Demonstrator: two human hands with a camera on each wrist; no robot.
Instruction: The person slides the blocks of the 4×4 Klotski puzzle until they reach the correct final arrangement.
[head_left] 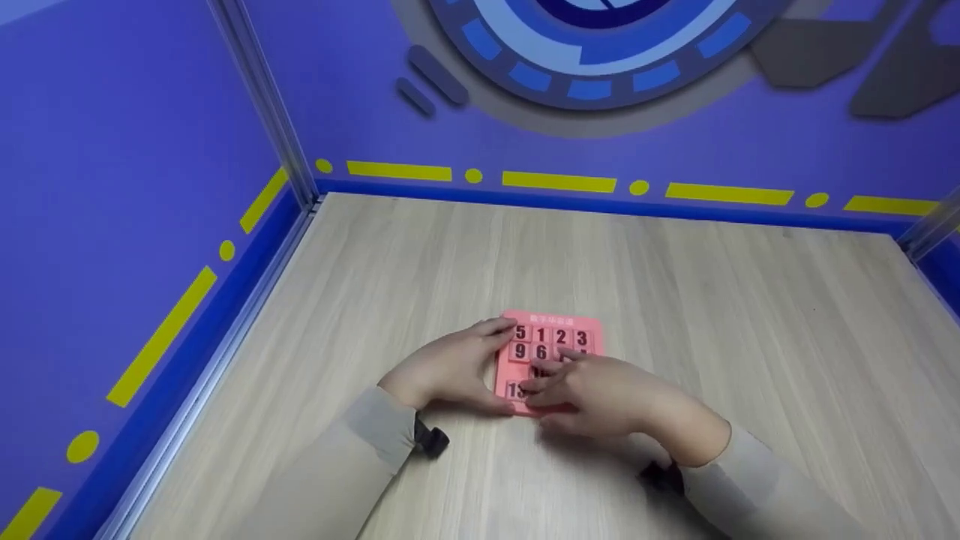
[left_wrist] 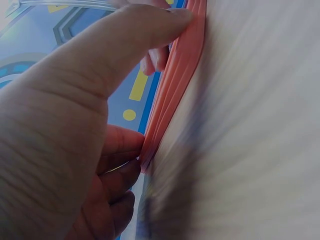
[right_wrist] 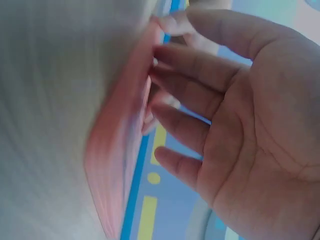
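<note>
A pink sliding number puzzle (head_left: 555,320) lies on the table, its tiles printed with black numbers. The top row reads 5, 1, 2, 3; below come 9 and 6, and a 13 tile (head_left: 513,390) sits at lower left. Bare pink shows in the left column between 9 and 13. My left hand (head_left: 450,367) grips the puzzle's left side, thumb at the near corner and fingers at the far one. With extended fingers, my right hand (head_left: 611,394) touches the tiles and hides several at lower right. From the right wrist, the puzzle's edge (right_wrist: 110,145) appears beside those fingertips.
The wood-grain table (head_left: 720,322) extends around the puzzle. Blue panels with yellow marks (head_left: 559,181) stand along its back and left, joined by a metal post (head_left: 266,97). Dark straps (head_left: 431,439) show at both wrists.
</note>
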